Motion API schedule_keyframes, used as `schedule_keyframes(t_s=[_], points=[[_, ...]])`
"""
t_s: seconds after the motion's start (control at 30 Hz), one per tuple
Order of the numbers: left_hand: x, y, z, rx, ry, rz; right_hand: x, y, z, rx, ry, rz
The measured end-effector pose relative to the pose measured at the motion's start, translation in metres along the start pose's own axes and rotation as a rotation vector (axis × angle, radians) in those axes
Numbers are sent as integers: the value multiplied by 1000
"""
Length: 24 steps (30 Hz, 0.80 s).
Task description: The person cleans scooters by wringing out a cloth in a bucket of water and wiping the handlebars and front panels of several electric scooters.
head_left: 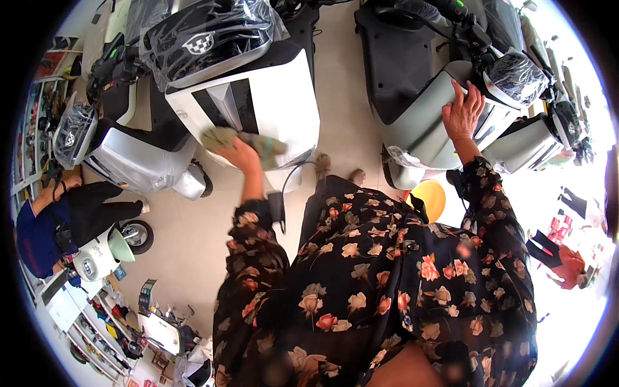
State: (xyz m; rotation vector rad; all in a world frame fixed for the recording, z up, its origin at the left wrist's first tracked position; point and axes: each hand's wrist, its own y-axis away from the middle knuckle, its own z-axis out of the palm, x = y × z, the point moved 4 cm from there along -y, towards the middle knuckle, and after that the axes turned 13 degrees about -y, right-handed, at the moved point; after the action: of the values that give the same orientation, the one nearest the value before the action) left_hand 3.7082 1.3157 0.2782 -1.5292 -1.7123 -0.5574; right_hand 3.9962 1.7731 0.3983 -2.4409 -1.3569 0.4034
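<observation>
My left hand (239, 156) presses a folded olive-green cloth (265, 146) against the lower front panel of a white scooter (290, 97). Part of the cloth looks blurred. On the silver-grey scooter (419, 119) to the right, my right hand (463, 115) lies with its fingers spread over the upper front panel. Nothing shows in that hand. Clear plastic wrap covers the white scooter's black-trimmed front (206, 42) and the grey scooter's headlight (516, 77).
A yellow basin (429, 200) stands on the floor by my right side. Another silver scooter (135, 158) is at the left, near a person in dark blue (39, 232). A small white scooter (97, 258) is beside that person. Shelves line the left wall.
</observation>
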Motion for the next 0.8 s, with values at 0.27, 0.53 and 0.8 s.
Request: schedule_keyframes(t_s=[0.27,0.53,0.8], points=[[-130,105,45,-431,754,-1038,4,-16,8,-23,-35,21],[31,59,66,-746,714,-1034,14,-41,13,-24,-185,7],[228,47,98,-1208,825,-463,-20,-41,-22,-105,-524,49]])
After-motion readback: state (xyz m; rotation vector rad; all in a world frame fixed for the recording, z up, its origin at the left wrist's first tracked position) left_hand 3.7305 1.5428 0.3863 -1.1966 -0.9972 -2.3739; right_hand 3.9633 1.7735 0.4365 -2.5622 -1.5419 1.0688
